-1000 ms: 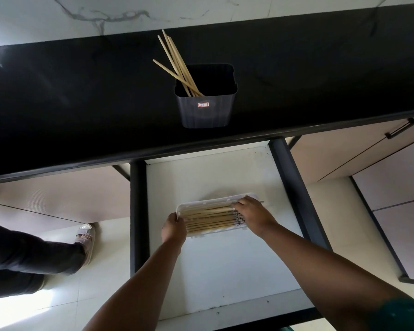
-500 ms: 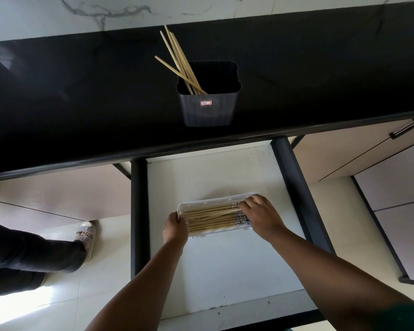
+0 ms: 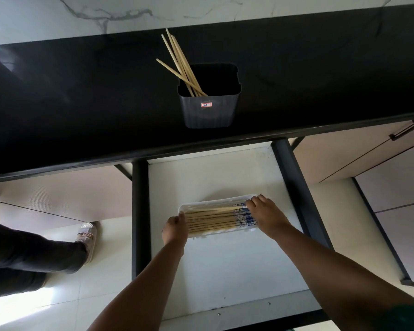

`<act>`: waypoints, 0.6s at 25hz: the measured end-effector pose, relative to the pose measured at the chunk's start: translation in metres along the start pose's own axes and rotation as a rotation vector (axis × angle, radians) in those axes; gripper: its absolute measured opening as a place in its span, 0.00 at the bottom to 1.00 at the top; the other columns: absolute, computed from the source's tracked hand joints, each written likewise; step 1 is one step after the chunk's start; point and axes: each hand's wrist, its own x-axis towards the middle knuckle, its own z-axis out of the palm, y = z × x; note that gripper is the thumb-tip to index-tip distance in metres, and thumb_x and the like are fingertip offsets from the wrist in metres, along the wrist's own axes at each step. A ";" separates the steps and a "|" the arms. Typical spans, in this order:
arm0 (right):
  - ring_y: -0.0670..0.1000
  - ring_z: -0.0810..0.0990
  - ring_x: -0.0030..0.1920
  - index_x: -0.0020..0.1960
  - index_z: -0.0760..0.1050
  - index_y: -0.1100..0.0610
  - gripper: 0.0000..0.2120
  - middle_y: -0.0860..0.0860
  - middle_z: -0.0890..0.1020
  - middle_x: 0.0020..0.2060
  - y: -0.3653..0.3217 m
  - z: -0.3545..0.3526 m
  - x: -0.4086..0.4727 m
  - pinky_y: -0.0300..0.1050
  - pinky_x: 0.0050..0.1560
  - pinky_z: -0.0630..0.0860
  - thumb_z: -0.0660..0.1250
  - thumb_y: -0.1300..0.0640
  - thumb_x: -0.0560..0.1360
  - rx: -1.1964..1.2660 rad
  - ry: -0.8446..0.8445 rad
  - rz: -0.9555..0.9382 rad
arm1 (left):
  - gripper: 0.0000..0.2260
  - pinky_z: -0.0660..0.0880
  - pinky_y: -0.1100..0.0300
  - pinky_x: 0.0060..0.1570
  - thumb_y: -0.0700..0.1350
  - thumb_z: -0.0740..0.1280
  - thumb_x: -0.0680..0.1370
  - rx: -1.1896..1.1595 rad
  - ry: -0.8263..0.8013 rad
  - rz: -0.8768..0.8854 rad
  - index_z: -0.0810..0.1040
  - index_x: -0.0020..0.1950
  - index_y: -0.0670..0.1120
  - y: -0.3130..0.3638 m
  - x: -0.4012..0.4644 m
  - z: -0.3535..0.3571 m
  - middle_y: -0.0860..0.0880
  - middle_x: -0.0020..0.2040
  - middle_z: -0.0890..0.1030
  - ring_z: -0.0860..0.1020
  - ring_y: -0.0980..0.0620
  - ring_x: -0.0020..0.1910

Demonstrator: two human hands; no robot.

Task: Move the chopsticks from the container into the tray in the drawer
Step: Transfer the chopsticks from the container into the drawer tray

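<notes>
Chopsticks point(image 3: 215, 219) are laid in the white tray point(image 3: 215, 202) inside the open drawer point(image 3: 225, 271). Its left end is gripped by the left hand point(image 3: 175, 229); its right end is touched by curled right hand point(image 3: 267, 215) fingers point(image 3: 251, 203). Further chopsticks point(image 3: 179, 62) are leaned in the dark container point(image 3: 209, 113) on the worktop point(image 3: 81, 103); its red-and-white label point(image 3: 206, 105) cannot be read.

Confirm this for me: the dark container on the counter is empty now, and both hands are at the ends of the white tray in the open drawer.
Not quite. The head view shows the container still holds a few chopsticks leaning out to the left. The rest stands: the left hand and right hand are at the ends of the tray in the drawer.
</notes>
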 end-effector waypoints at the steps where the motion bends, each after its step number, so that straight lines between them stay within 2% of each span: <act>1: 0.54 0.81 0.44 0.49 0.79 0.58 0.16 0.53 0.82 0.42 -0.004 0.000 0.001 0.45 0.41 0.78 0.75 0.63 0.63 -0.054 -0.016 -0.018 | 0.17 0.69 0.57 0.41 0.55 0.55 0.81 0.000 -0.004 -0.001 0.76 0.46 0.46 0.000 0.000 0.000 0.49 0.36 0.75 0.74 0.46 0.41; 3: 0.53 0.82 0.45 0.51 0.81 0.58 0.16 0.52 0.83 0.41 -0.014 0.001 0.005 0.44 0.45 0.79 0.76 0.60 0.63 -0.127 -0.028 -0.028 | 0.17 0.69 0.58 0.40 0.55 0.54 0.81 0.002 -0.018 0.007 0.77 0.49 0.45 0.000 0.000 0.000 0.49 0.37 0.76 0.74 0.46 0.41; 4: 0.54 0.81 0.49 0.57 0.79 0.58 0.19 0.53 0.84 0.44 -0.017 0.002 0.008 0.45 0.51 0.78 0.74 0.59 0.67 -0.137 -0.050 -0.011 | 0.17 0.69 0.58 0.40 0.55 0.54 0.81 0.008 -0.021 0.014 0.78 0.50 0.45 0.000 0.000 0.000 0.48 0.39 0.77 0.74 0.46 0.42; 5: 0.56 0.79 0.55 0.65 0.73 0.60 0.22 0.55 0.82 0.51 -0.019 0.004 0.011 0.48 0.59 0.74 0.69 0.59 0.72 -0.127 -0.089 0.007 | 0.18 0.69 0.57 0.40 0.54 0.54 0.81 0.020 -0.022 0.024 0.78 0.52 0.44 -0.001 0.001 0.000 0.46 0.42 0.78 0.75 0.45 0.42; 6: 0.58 0.75 0.60 0.71 0.66 0.60 0.24 0.56 0.80 0.56 -0.020 0.007 0.015 0.50 0.63 0.71 0.64 0.60 0.75 -0.120 -0.137 0.019 | 0.18 0.69 0.57 0.41 0.54 0.54 0.82 0.034 -0.020 0.036 0.78 0.52 0.44 -0.002 0.001 0.000 0.45 0.44 0.79 0.75 0.45 0.43; 7: 0.58 0.74 0.62 0.72 0.64 0.60 0.24 0.57 0.78 0.60 -0.019 0.008 0.017 0.51 0.64 0.70 0.62 0.61 0.76 -0.099 -0.175 0.030 | 0.18 0.70 0.56 0.41 0.53 0.55 0.82 0.049 -0.017 0.047 0.79 0.52 0.43 -0.003 0.001 0.000 0.43 0.45 0.80 0.75 0.44 0.43; 10: 0.57 0.75 0.60 0.65 0.71 0.58 0.18 0.56 0.77 0.60 -0.021 0.006 0.023 0.51 0.57 0.76 0.64 0.62 0.75 -0.046 -0.232 0.083 | 0.18 0.72 0.54 0.44 0.52 0.55 0.82 0.062 -0.010 0.061 0.79 0.52 0.42 -0.002 0.001 -0.002 0.41 0.46 0.81 0.76 0.42 0.45; 12: 0.56 0.75 0.60 0.63 0.71 0.58 0.17 0.55 0.75 0.60 -0.023 0.005 0.024 0.51 0.56 0.78 0.65 0.63 0.74 0.005 -0.249 0.114 | 0.17 0.74 0.53 0.46 0.52 0.55 0.82 0.084 -0.016 0.076 0.78 0.54 0.41 -0.002 0.000 -0.002 0.40 0.49 0.81 0.77 0.42 0.46; 14: 0.56 0.74 0.61 0.64 0.72 0.58 0.17 0.55 0.74 0.61 -0.025 0.003 0.025 0.51 0.57 0.77 0.64 0.62 0.75 0.067 -0.255 0.141 | 0.16 0.75 0.50 0.54 0.50 0.58 0.81 0.177 -0.002 0.198 0.75 0.62 0.41 -0.004 -0.003 -0.007 0.39 0.59 0.79 0.77 0.41 0.54; 15: 0.56 0.74 0.61 0.63 0.73 0.58 0.17 0.55 0.75 0.61 -0.027 -0.003 0.027 0.51 0.58 0.77 0.64 0.62 0.75 0.086 -0.253 0.147 | 0.18 0.74 0.48 0.59 0.49 0.61 0.80 0.272 0.035 0.343 0.72 0.66 0.41 -0.006 -0.005 -0.010 0.39 0.64 0.75 0.75 0.40 0.60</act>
